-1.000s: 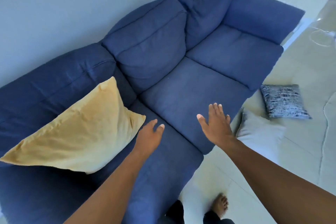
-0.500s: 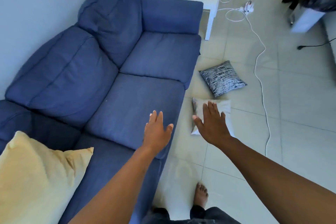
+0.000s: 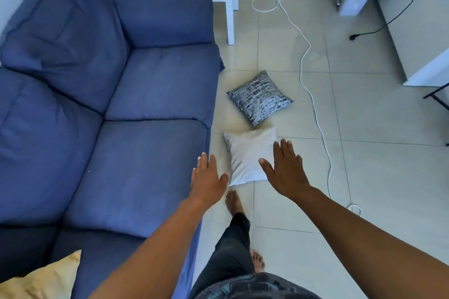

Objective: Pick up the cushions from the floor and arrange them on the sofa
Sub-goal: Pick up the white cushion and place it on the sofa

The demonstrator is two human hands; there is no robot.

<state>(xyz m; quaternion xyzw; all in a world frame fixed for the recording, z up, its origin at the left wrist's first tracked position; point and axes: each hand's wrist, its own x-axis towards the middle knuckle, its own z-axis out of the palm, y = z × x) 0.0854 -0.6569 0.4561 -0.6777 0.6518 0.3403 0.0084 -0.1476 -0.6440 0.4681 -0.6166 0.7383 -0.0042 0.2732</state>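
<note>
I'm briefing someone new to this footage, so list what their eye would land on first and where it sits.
The big blue sofa fills the left side, with a yellow cushion on it at the bottom left corner. Two cushions lie on the tiled floor beside it: a white cushion nearer the person and a patterned cushion just beyond. Both open hands, left hand and right hand, reach out toward the white one, and a white cable snakes across the floor to the right.

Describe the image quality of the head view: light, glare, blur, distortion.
Head view: soft, bluish daylight, weak shadows; faint sheen on the floor tiles near the patterned cushion; slight motion blur on the white cushion and both open hands; wide-angle bending curves the sofa and tile lines near the edges.
</note>
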